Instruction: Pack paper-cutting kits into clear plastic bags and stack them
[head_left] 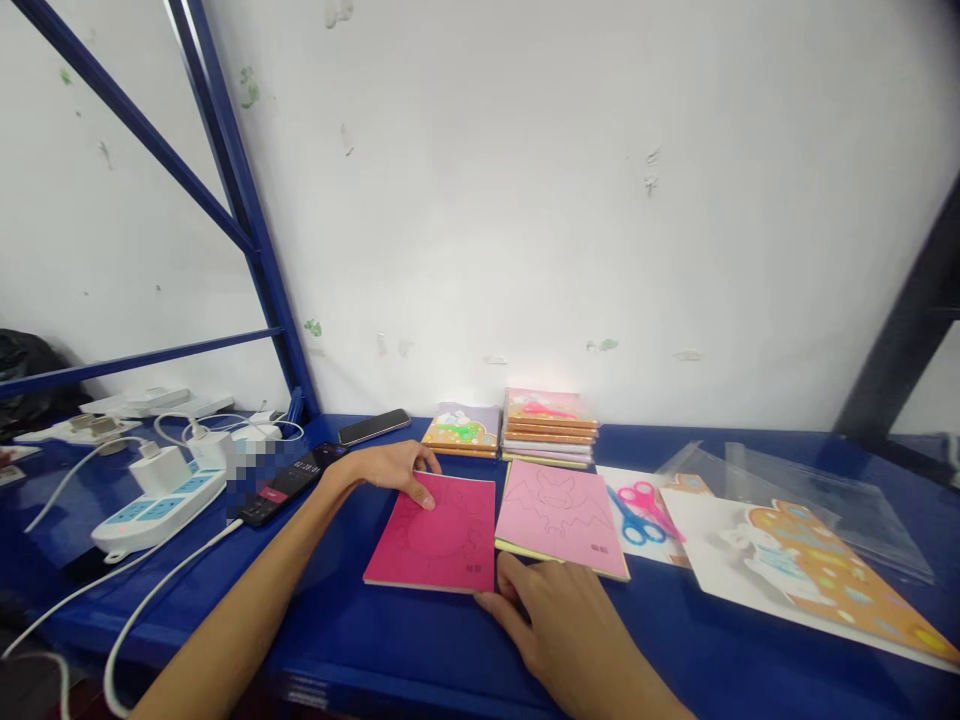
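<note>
A magenta paper pad (442, 540) with a faint crab-like line drawing lies on the blue table. My left hand (397, 470) grips its far left part, the thumb on the top sheet and the fingers bent past the far edge. At the near right corner of the same pad is my right hand (559, 620), fingers curled, thumb and forefinger closed at the corner; the exact contact is partly hidden. Just right of it lies a light pink pad (556, 510) with a bat drawing and a yellowish sheet beneath.
Behind the pads stand a taller stack of booklets (551, 430) and a shorter stack (463, 430). Blue scissors (637, 528), pink scissors (651, 497), a large booklet (802, 570) and clear plastic sleeves (840, 505) lie rightward. Leftward are phones (296, 485) and a corded power strip (161, 510).
</note>
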